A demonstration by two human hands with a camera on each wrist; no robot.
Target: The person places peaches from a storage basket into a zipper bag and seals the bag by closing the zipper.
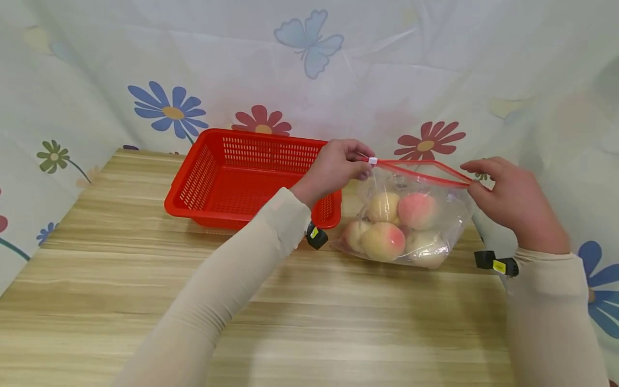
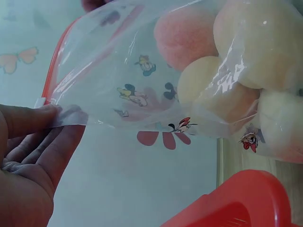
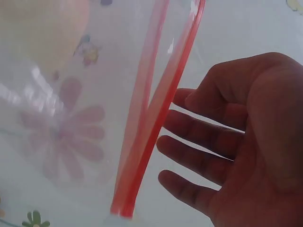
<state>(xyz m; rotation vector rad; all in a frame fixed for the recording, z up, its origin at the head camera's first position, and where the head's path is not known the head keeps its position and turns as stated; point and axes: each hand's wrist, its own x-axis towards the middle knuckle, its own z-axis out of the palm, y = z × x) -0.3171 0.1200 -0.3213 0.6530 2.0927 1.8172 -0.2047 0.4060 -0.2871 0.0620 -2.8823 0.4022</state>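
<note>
A clear zip bag (image 1: 447, 220) with a red zip strip (image 1: 420, 174) holds several peaches (image 1: 383, 242), yellow with pink blush. Cartoon figures are printed on its plastic. My left hand (image 1: 340, 164) pinches the bag's upper left corner between thumb and fingers, beside the white slider (image 1: 373, 160). At the other end of the strip is my right hand (image 1: 505, 191), its fingers spread loosely and its fingertips at the red edge. The mouth gapes between the two sides of the strip. In the left wrist view, the left thumb (image 2: 33, 118) presses on the plastic corner.
A red plastic basket (image 1: 251, 217) with slotted walls stands left of the bag, partly behind the left forearm. Both rest on a wood-grain table (image 1: 338, 333). Behind hangs a pale cloth (image 1: 232, 54) printed with flowers and a butterfly.
</note>
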